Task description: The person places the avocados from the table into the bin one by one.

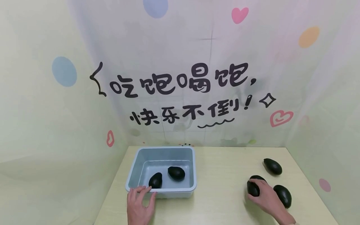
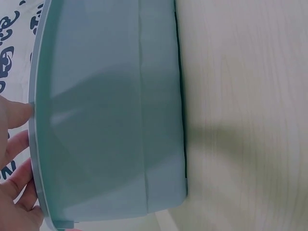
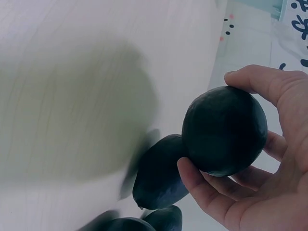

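In the head view, my right hand (image 1: 266, 197) grips a dark avocado (image 1: 253, 188) between thumb and fingers. The right wrist view shows this avocado (image 3: 224, 131) held up in front of another avocado (image 3: 161, 173). Part of that one (image 1: 258, 178) shows behind the hand in the head view. Close to the hand's right side lies an avocado (image 1: 283, 196), and farther back one more (image 1: 272, 166). My left hand (image 1: 139, 204) rests its fingertips on the front rim of a light blue plastic bin (image 1: 194, 168). Inside the bin lie two avocados, one left (image 1: 156, 180) and one right (image 1: 176, 173).
The bin stands on the left half of a pale wooden table (image 1: 219, 175). A printed cloth backdrop (image 1: 180, 47) with dark lettering rises behind the table, and cloth walls stand at both sides.
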A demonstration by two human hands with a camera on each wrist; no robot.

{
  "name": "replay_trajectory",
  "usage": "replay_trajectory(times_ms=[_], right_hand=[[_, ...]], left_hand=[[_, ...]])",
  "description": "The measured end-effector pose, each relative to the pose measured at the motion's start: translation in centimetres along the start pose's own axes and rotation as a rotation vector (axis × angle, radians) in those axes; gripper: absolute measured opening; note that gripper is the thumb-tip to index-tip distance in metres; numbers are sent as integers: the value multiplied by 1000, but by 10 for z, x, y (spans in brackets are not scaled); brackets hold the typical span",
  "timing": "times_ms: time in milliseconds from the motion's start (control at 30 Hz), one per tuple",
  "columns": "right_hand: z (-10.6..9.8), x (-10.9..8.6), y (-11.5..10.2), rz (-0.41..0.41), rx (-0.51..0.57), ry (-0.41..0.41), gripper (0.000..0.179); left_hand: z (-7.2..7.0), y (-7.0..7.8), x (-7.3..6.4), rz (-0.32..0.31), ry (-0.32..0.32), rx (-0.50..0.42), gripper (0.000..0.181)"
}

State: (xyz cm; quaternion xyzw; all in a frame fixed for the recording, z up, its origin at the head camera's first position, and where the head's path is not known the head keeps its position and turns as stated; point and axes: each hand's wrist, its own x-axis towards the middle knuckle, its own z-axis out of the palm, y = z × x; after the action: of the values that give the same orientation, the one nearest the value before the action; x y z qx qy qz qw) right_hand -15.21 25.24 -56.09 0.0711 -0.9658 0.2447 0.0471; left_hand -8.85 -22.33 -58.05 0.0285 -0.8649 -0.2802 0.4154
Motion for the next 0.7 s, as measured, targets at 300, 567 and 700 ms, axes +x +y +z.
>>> replay_trajectory(times_ms=[300,567,700], right_hand=[[-5,2,-3,-16,0,1,54],[-8,10,-6,-23,16,-18,54],[-7,12,-7,-24,19,-33,55]], left_hand=[[5,-4,-3,33,21,-28,31],[8,-7,-4,19,14,-18,31],[7,-5,-5,-4,4,-3,31]])
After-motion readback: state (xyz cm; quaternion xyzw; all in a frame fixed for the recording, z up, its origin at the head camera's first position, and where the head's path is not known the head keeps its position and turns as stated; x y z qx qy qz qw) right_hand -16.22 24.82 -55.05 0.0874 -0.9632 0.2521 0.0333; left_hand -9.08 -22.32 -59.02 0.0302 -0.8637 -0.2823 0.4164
